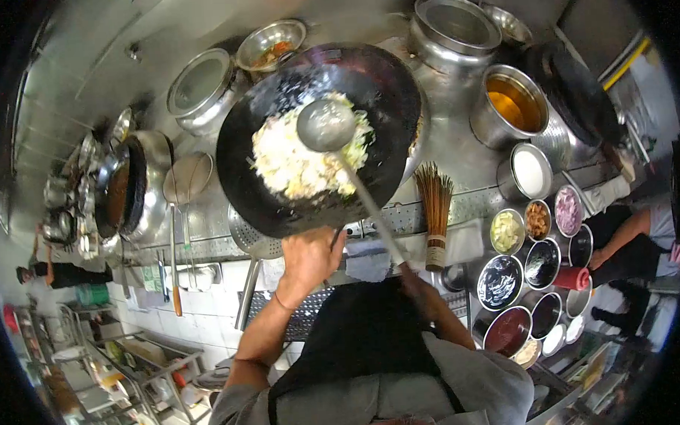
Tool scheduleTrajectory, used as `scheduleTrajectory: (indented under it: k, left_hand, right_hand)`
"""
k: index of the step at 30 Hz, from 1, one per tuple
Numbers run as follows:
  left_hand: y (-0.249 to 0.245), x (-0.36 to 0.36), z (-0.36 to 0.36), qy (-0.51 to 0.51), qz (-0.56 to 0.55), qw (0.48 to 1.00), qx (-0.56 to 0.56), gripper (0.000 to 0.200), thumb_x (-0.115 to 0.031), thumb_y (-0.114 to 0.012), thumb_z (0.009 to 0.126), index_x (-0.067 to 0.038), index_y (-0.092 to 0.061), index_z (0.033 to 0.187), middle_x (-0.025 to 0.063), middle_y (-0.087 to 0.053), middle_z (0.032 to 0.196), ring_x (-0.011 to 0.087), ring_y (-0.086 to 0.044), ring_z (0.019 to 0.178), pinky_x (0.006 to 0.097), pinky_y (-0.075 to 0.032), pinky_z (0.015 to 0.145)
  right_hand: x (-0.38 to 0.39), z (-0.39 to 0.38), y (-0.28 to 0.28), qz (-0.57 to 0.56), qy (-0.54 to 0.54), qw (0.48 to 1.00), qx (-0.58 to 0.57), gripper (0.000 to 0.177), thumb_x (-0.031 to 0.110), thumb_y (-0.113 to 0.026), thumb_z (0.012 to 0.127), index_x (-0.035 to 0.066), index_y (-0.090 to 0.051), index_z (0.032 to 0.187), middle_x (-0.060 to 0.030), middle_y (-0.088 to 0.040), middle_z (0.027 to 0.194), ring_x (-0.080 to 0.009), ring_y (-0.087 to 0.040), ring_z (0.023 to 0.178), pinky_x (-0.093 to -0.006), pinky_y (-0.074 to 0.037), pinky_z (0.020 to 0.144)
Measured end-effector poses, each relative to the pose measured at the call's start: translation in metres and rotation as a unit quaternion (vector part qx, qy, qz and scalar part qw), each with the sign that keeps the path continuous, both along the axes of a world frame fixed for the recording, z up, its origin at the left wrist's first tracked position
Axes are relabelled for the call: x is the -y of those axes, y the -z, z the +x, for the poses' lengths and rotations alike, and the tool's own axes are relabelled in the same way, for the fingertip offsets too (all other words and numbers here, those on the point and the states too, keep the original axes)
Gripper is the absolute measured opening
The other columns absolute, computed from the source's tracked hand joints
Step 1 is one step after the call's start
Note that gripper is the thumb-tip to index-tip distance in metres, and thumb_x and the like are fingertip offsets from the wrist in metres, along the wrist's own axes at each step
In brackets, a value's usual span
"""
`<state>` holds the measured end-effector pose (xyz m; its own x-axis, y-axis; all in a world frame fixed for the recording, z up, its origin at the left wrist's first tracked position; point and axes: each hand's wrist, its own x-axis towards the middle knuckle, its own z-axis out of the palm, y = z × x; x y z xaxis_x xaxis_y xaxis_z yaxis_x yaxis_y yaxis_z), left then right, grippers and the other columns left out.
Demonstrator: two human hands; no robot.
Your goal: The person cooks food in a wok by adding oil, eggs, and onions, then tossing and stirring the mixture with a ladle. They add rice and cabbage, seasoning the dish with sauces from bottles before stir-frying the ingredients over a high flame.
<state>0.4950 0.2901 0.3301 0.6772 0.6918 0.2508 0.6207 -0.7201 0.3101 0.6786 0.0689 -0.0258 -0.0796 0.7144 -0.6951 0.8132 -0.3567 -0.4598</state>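
A large black wok (240, 152) is held up in front of me, and my left hand (309, 257) is closed at its near edge where the handle is. Pale fried rice (290, 165) with yellow and green bits lies in its middle. Over the food hangs the bowl of a metal ladle (326, 126), its long handle running down to the right. My right hand (420, 291), dark and partly blurred close to my apron, is wrapped around the end of that handle.
A bamboo brush (434, 209) stands right of the wok. Tubs of chopped ingredients and sauces, including a dark red sauce (508, 332), crowd the right side. A pot of orange oil (512, 107) sits behind them. Left are a perforated skimmer (245, 229) and a strainer (188, 178). Another person's arm (620, 238) shows far right.
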Motion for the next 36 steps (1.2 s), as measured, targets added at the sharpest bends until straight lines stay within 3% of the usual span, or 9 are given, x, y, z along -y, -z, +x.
scheduleTrajectory:
  k: [6,8,12,16,18,22,29,33,36]
  left_hand:
    - [0.047,-0.047,-0.003,0.070,0.013,0.992,0.104,0.031,-0.024,-0.066,0.081,-0.006,-0.056,0.058,0.0131,-0.059,0.056,0.0312,-0.060,0.050,0.0405,-0.045,0.045]
    - [0.060,-0.063,0.007,0.084,0.018,0.989,0.116,0.031,-0.025,-0.066,0.081,-0.007,-0.056,0.058,0.0128,-0.060,0.057,0.0312,-0.060,0.051,0.0411,-0.046,0.046]
    - [0.060,-0.092,0.017,0.107,-0.017,0.986,0.124,0.030,-0.028,-0.064,0.081,-0.007,-0.059,0.060,0.0131,-0.062,0.060,0.0317,-0.062,0.053,0.0441,-0.046,0.049]
    - [0.071,-0.105,0.020,0.127,-0.054,0.980,0.145,0.026,-0.027,-0.064,0.080,-0.007,-0.063,0.063,0.0143,-0.063,0.061,0.0336,-0.063,0.057,0.0453,-0.047,0.053]
    - [0.066,-0.109,0.015,0.108,-0.075,0.981,0.145,0.034,-0.033,-0.061,0.083,-0.007,-0.066,0.062,0.0148,-0.063,0.060,0.0347,-0.063,0.058,0.0451,-0.048,0.056]
    - [0.072,-0.108,0.018,0.092,-0.120,0.975,0.161,0.044,-0.040,-0.057,0.085,-0.007,-0.065,0.057,0.0159,-0.061,0.058,0.0355,-0.062,0.058,0.0462,-0.049,0.058]
    - [0.076,-0.115,0.020,0.025,-0.126,0.976,0.176,0.033,-0.029,-0.055,0.078,-0.007,-0.066,0.056,0.0181,-0.061,0.059,0.0376,-0.062,0.058,0.0465,-0.051,0.060]
    - [0.080,-0.113,0.025,0.007,-0.108,0.976,0.190,0.032,-0.029,-0.055,0.076,-0.008,-0.066,0.055,0.0174,-0.061,0.059,0.0365,-0.062,0.058,0.0458,-0.051,0.060]
    - [0.075,-0.113,0.023,0.002,-0.111,0.980,0.163,0.030,-0.030,-0.055,0.076,-0.009,-0.067,0.056,0.0165,-0.062,0.060,0.0359,-0.062,0.058,0.0453,-0.051,0.061]
  right_hand:
    - [-0.011,-0.002,-0.206,0.102,0.232,0.951,-0.177,0.059,0.010,-0.068,0.082,0.003,-0.042,0.134,-0.0180,-0.064,0.102,-0.0253,-0.065,0.083,-0.0372,-0.052,0.069]
    - [-0.041,-0.009,-0.252,0.234,0.500,0.785,-0.282,0.079,0.005,-0.069,0.080,0.007,-0.025,0.146,-0.0126,-0.060,0.099,-0.0181,-0.060,0.075,-0.0301,-0.049,0.061]
    - [-0.127,0.019,-0.258,0.485,0.592,0.551,-0.334,0.082,0.008,-0.070,0.081,0.008,-0.022,0.148,-0.0109,-0.055,0.114,-0.0172,-0.056,0.089,-0.0301,-0.048,0.070]
    - [-0.211,0.030,-0.295,0.640,0.442,0.557,-0.290,0.033,0.024,-0.066,0.088,0.002,-0.061,0.112,-0.0136,-0.055,0.128,-0.0218,-0.055,0.106,-0.0337,-0.043,0.089]
    - [-0.260,0.022,-0.333,0.662,0.360,0.633,-0.175,0.030,0.030,-0.059,0.093,0.001,-0.065,0.090,-0.0163,-0.064,0.107,-0.0228,-0.059,0.101,-0.0342,-0.044,0.088]
    - [-0.341,0.039,-0.408,0.706,0.355,0.548,-0.275,0.047,0.034,-0.050,0.098,0.004,-0.051,0.062,-0.0089,-0.056,0.059,-0.0210,-0.059,0.059,-0.0361,-0.048,0.061]
    - [-0.318,-0.007,-0.468,0.770,0.396,0.470,-0.169,0.045,0.036,-0.056,0.094,0.004,-0.057,0.063,-0.0054,-0.055,0.054,-0.0142,-0.050,0.044,-0.0291,-0.044,0.045]
    - [-0.381,0.044,-0.400,0.650,0.338,0.645,-0.219,0.041,0.034,-0.060,0.091,0.008,-0.052,0.060,-0.0042,-0.051,0.053,-0.0148,-0.047,0.046,-0.0318,-0.040,0.049]
    - [-0.338,0.028,-0.483,0.675,0.477,0.554,-0.096,0.046,0.029,-0.055,0.096,0.004,-0.049,0.058,-0.0022,-0.043,0.045,-0.0131,-0.041,0.040,-0.0266,-0.035,0.041]
